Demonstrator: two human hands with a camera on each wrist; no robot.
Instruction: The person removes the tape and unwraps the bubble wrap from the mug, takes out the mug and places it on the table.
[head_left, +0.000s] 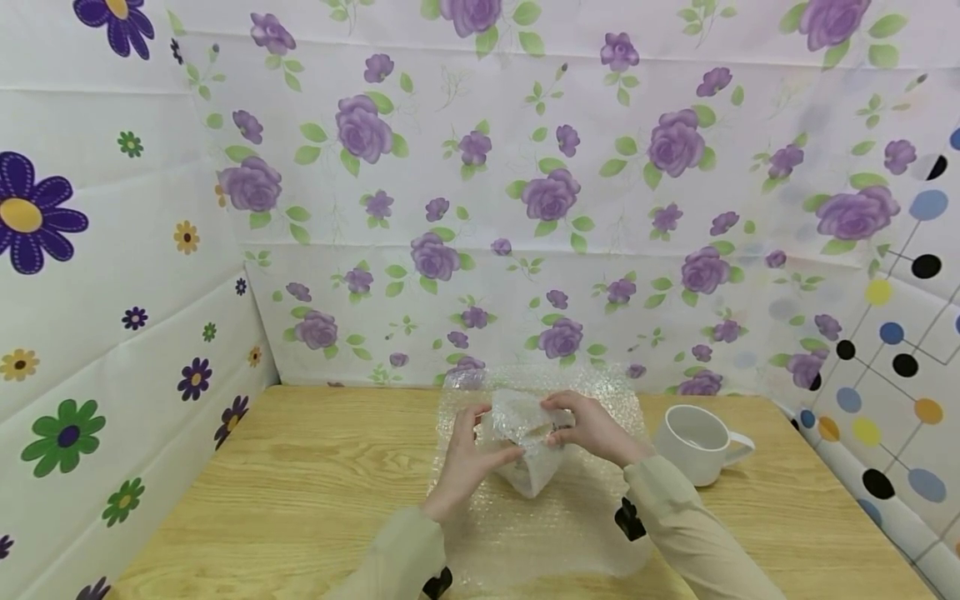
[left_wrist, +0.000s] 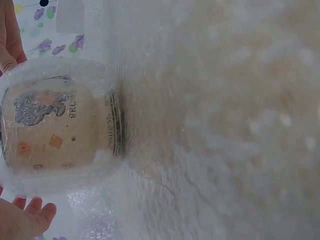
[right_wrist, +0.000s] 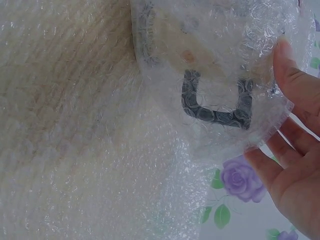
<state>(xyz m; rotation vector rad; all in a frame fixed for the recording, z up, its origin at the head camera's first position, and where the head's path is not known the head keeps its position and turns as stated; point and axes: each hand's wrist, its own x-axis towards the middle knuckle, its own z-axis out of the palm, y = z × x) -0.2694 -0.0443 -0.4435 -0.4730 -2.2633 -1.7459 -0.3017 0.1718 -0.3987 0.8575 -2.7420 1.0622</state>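
A mug (left_wrist: 55, 125) with a printed cartoon figure, letters and a dark lower band stands inside bubble wrap (head_left: 525, 417) on the table. In the right wrist view its dark handle (right_wrist: 215, 117) shows through the plastic. From the right, my right hand (head_left: 596, 429) pinches the upper edge of the wrap, thumb on the near face and fingers beyond it. My left hand (head_left: 467, 458) is at the left side, thumb and fingers spread about the wrapped mug; its fingertips (left_wrist: 47, 212) look slightly apart from the wrap in the left wrist view.
A flat bubble wrap sheet (head_left: 540, 542) lies beneath the wrapped mug and reaches the back wall. To the right stands a white mug (head_left: 690, 454), its handle pointing right. Patterned cloth walls (head_left: 450, 183) enclose the wooden table (head_left: 300, 475) at the back and sides.
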